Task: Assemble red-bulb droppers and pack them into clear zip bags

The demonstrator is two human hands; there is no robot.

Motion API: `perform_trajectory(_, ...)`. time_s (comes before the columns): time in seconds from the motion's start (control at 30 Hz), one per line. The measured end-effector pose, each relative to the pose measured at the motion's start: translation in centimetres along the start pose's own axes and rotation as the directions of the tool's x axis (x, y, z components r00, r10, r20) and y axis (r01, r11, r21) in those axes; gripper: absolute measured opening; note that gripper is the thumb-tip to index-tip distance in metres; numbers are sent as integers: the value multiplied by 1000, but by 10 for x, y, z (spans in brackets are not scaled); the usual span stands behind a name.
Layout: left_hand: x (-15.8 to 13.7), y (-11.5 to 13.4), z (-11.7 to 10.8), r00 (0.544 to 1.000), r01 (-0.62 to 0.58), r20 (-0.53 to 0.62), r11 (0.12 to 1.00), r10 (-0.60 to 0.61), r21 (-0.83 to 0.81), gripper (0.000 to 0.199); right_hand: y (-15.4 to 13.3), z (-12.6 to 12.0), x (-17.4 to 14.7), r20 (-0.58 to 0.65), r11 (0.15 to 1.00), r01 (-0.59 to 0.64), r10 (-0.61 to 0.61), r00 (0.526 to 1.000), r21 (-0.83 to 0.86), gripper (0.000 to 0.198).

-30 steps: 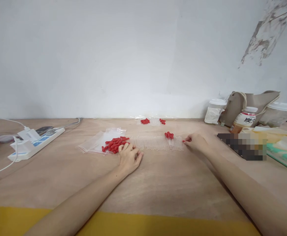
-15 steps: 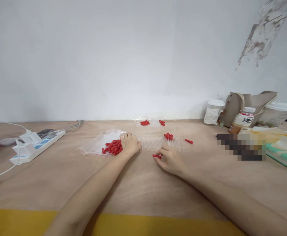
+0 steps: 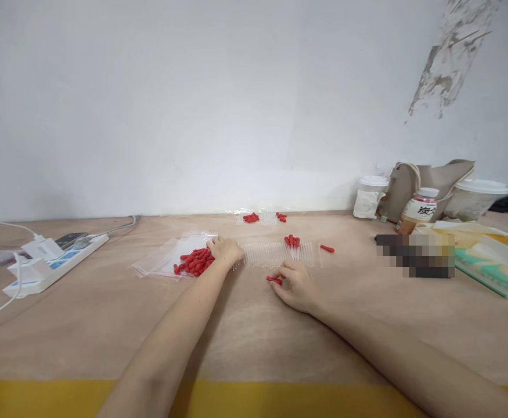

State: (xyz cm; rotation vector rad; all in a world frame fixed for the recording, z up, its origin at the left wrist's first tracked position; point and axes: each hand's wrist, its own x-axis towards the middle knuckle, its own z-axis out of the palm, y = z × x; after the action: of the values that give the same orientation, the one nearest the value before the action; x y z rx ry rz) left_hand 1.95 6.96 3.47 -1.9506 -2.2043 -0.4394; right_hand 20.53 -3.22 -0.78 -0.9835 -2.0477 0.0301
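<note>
My right hand (image 3: 298, 288) pinches a red rubber dropper bulb (image 3: 274, 280) between thumb and fingers, just in front of a row of clear thin tubes (image 3: 262, 255). Several tubes near the right of this row carry red bulbs (image 3: 292, 240) on their far ends. My left hand (image 3: 226, 252) lies low at the row's left end, fingers stretched forward and a little apart, with no held thing showing; its fingertips are partly hidden. Directly left of it, a pile of red bulbs (image 3: 196, 262) rests on clear plastic bags (image 3: 158, 258). One loose red bulb (image 3: 327, 248) lies right of the row.
Small heaps of red bulbs (image 3: 251, 217) sit on plastic near the wall. A power strip (image 3: 57, 267) with chargers and cables lies at left. Toward the right stand a lidded cup (image 3: 370, 197), a bottle (image 3: 419, 210), a bag (image 3: 440, 177) and a green-and-white packet (image 3: 493, 270).
The view has shifted slightly, moving the whole scene a little to the left. Both hands stay at nearly the same places by the tubes, the right still pinching the red bulb.
</note>
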Motion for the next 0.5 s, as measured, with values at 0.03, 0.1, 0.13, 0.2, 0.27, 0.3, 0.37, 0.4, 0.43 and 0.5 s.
perform_trajectory(0.03, -1, 1, -3, 1000, -21, -13, 1000, 21, -13, 22, 0, 0, 0, -14, 1000, -3, 3, 1000, 7, 9)
perform_trajectory(0.1, -9, 1, -11, 994, -101, -52, 994, 99, -43, 22, 1, -1, 0, -53, 999, -8, 10, 999, 33, 8)
perform_trajectory(0.13, -14, 1, -16, 985, -160, -77, 985, 156, -61, 22, 1, -2, 1, -71, 999, -10, 13, 997, 47, 8)
perform_trajectory(0.2, -30, -4, -25, 946, -311, -127, 945, 298, -97, 22, 2, -3, 2, -86, 997, -20, 26, 996, 70, 7)
perform_trajectory(0.27, -49, -13, -28, 888, -453, -155, 883, 433, -124, 18, 4, -3, 3, -71, 994, -49, 55, 996, 93, 7)
perform_trajectory(0.3, -59, -19, -27, 845, -530, -167, 837, 508, -139, 16, 4, -3, 3, -64, 992, -65, 72, 995, 106, 8)
perform_trajectory(0.37, -76, -31, -21, 689, -723, -277, 663, 669, -195, 15, 5, -1, 4, -53, 989, -70, 78, 996, 132, 14)
perform_trajectory(0.4, -83, -36, -17, 655, -755, -304, 619, 692, -216, 16, 5, 0, 4, -50, 988, -55, 63, 997, 145, 17)
perform_trajectory(0.43, -89, -40, -13, 643, -765, -330, 594, 691, -247, 17, 5, 1, 4, -45, 987, -32, 40, 998, 156, 19)
perform_trajectory(0.5, -95, -44, -6, 659, -752, -338, 579, 672, -315, 19, 5, 2, 3, -29, 985, 12, -8, 1000, 169, 20)
